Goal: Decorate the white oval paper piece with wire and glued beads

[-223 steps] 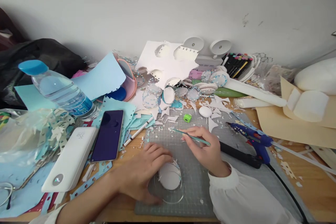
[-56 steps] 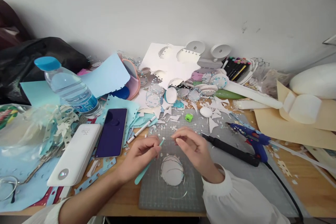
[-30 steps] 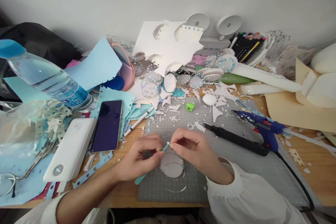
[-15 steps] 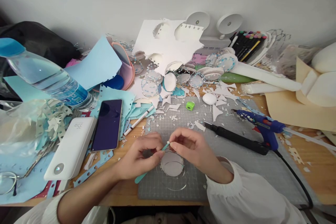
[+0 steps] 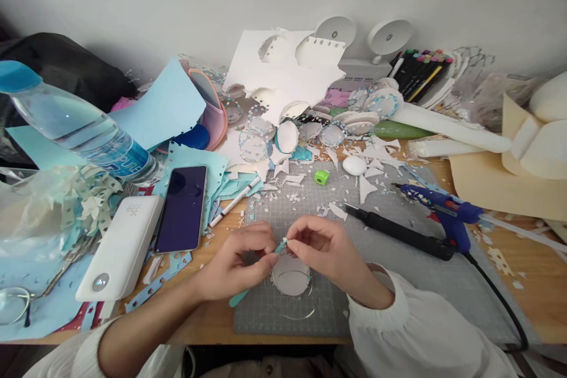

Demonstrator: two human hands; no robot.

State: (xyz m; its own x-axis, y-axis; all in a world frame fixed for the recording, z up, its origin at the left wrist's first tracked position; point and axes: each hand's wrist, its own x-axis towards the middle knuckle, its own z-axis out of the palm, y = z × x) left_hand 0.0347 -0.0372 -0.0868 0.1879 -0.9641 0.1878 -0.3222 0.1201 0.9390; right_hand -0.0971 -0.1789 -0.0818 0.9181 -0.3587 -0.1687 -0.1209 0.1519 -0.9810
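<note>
My left hand point(image 5: 248, 257) is closed around a thin teal stick-like tool point(image 5: 239, 298), whose rear end sticks out below the palm. Its front end slants up to my right hand point(image 5: 316, 245). With thumb and forefinger, my right hand pinches a tiny white piece point(image 5: 284, 240) at the tool's tip. Just beneath both hands, a white paper disc point(image 5: 290, 282) lies on the grey cutting mat point(image 5: 336, 319). A thin clear ring point(image 5: 303, 317) loops around and below the disc. My fingers partly cover the disc's upper edge.
A black utility knife point(image 5: 398, 233) and a blue glue gun point(image 5: 443, 207) lie to the right. A phone point(image 5: 181, 209), a white power bank point(image 5: 119, 248) and a water bottle point(image 5: 88, 130) are on the left. Paper scraps, a green punch point(image 5: 321, 177) and decorated discs fill the back.
Both hands keep almost the same pose, still meeting at the tool's tip. The camera view has shifted slightly.
</note>
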